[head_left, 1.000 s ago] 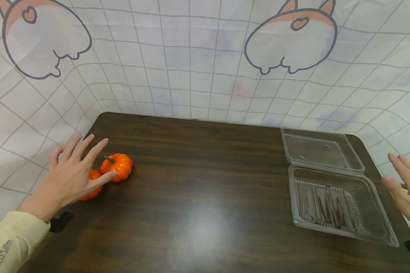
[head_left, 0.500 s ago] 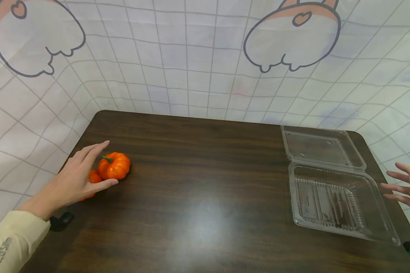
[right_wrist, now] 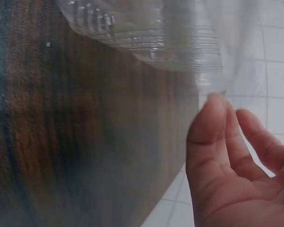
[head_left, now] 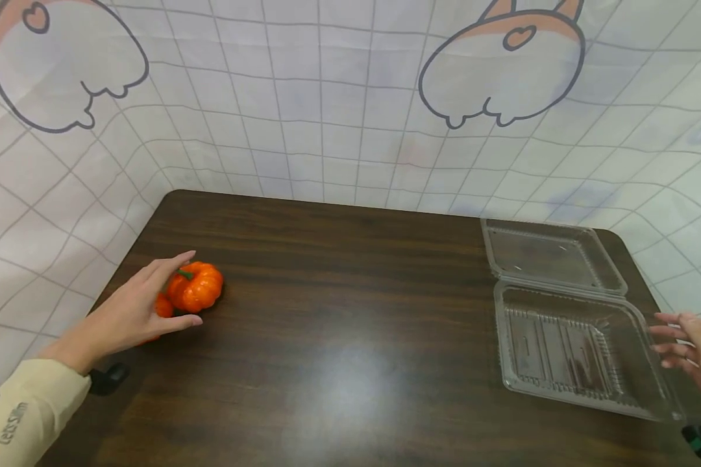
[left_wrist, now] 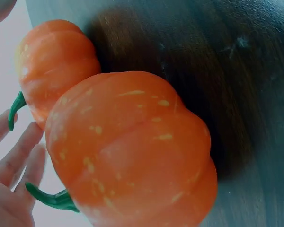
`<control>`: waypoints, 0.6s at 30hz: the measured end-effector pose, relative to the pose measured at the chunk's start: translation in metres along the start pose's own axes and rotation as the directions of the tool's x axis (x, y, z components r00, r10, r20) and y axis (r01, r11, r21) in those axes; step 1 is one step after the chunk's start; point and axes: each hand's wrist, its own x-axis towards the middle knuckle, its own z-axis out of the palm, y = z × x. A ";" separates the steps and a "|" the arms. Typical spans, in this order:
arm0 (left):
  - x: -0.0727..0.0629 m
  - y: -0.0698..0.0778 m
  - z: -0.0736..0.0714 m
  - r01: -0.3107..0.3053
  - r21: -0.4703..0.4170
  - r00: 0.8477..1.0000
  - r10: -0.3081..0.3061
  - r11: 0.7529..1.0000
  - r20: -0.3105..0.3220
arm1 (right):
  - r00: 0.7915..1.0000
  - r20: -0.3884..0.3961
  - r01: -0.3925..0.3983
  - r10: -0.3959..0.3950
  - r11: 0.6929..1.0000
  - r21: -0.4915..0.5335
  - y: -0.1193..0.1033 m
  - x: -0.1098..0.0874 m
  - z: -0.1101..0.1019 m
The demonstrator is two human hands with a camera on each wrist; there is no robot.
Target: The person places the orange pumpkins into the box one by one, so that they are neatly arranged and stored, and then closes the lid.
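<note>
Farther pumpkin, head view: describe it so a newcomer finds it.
On the dark table, look left to the person's left hand. Beside it, the orange farther pumpkin shows almost whole, green stem visible; the nearer pumpkin is mostly hidden behind that hand.

Orange pumpkins (head_left: 201,288) with green stems (left_wrist: 54,199), dark brown wood-grained table (head_left: 350,285), white grid-lined backdrop (head_left: 339,97)

One dark wooden table (head_left: 350,311); two orange pumpkins (left_wrist: 132,151) at its left edge; one clear plastic clamshell container (head_left: 561,290) at its right, made of one lid (head_left: 540,256) and one base (head_left: 633,337). Two hands (head_left: 122,311), one at each side of the table. Two corgi drawings (head_left: 502,71) on one grid-patterned backdrop (head_left: 339,97) behind it.
</note>
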 end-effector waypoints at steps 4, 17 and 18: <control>0.003 -0.001 0.005 -0.030 0.020 0.999 0.031 0.999 -0.030 | 0.996 0.047 -0.069 0.071 0.997 -0.037 0.012 -0.005 -0.007; 0.012 -0.003 0.014 -0.053 0.033 0.996 0.055 0.998 -0.076 | 0.976 0.045 -0.218 0.215 0.972 0.090 0.016 -0.009 -0.009; 0.013 -0.004 0.013 -0.051 0.036 0.996 0.054 0.998 -0.072 | 0.976 0.042 -0.218 0.215 0.971 0.099 0.017 -0.009 -0.009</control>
